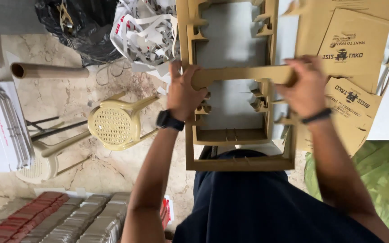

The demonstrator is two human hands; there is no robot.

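Your left hand (183, 90) and right hand (305, 85) each close around an end of the frame's (230, 148) crossbar, over the table (230, 40). Flat boxes (352, 49) lie at two o'clock, a stool (113, 123) at nine.

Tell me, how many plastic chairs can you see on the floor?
2. One pale yellow chair lies left of the person's left hand; a second, whitish chair sits lower left, partly hidden beside it. Others may be out of view.
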